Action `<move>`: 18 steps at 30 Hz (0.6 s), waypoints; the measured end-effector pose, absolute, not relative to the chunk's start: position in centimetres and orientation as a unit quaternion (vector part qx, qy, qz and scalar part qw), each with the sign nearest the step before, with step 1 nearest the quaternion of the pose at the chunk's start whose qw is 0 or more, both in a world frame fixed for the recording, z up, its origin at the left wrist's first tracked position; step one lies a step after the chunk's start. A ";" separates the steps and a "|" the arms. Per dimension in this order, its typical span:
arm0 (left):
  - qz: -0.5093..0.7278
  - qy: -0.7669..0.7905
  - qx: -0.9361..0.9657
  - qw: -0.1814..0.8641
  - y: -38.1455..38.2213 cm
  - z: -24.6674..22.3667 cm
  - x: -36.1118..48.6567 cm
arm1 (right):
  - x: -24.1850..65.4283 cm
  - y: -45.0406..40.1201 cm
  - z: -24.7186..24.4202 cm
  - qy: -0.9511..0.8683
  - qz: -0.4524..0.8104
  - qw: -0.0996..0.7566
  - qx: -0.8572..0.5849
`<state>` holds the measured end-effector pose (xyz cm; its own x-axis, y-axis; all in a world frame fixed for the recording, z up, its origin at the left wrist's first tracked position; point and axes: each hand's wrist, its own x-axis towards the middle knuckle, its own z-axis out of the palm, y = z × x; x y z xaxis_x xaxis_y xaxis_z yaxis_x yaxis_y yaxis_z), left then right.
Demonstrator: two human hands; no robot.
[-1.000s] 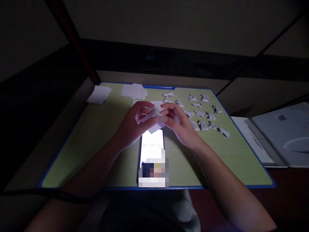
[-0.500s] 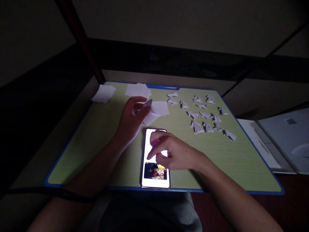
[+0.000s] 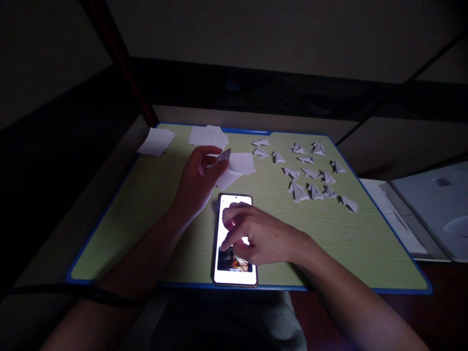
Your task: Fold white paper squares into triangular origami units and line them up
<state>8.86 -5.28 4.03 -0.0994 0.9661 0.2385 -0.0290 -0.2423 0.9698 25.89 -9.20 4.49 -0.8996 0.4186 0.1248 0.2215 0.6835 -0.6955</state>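
Between the thumb and fingers of my left hand (image 3: 200, 178) is a small folded piece of paper (image 3: 224, 156), held just above loose white sheets (image 3: 244, 164) on the table. A lit smartphone (image 3: 236, 279) lies face up near the table's front edge. Over its screen is my right hand (image 3: 258, 234), holding nothing, with the index finger stretched down to the upper left corner of a dark picture on the screen. Its other fingers are curled and cover the phone's middle.
Several small folded paper planes (image 3: 299, 191) lie on the right half of the green table (image 3: 351, 248). A stack of white paper (image 3: 156, 141) sits at the far left corner, with more sheets (image 3: 207, 136) at the back edge. A white box-like object (image 3: 435, 204) stands beyond the right edge.
My right hand has moved slightly down and left over the phone, uncovering the top of its screen. My left hand keeps the paper in the same place.
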 end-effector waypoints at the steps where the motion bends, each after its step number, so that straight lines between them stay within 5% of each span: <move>1: 0.588 0.450 0.525 0.420 -5.3 4.0 8.9 | 25.9 -9.2 4.5 -0.907 0.356 0.139 -0.176; 13: 0.578 0.454 0.551 0.396 -5.1 3.7 8.6 | 27.6 -7.3 5.3 -0.830 0.348 0.304 -0.313; 18: 0.576 0.435 0.584 0.372 -5.4 3.9 8.9 | 28.0 -5.9 4.6 -0.726 0.330 0.434 -0.419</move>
<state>8.88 -5.40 3.85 -0.0421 0.9364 0.3485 0.0802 -0.3445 0.9353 27.98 -5.88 4.63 -0.2729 0.8947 0.3535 0.3217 0.4312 -0.8429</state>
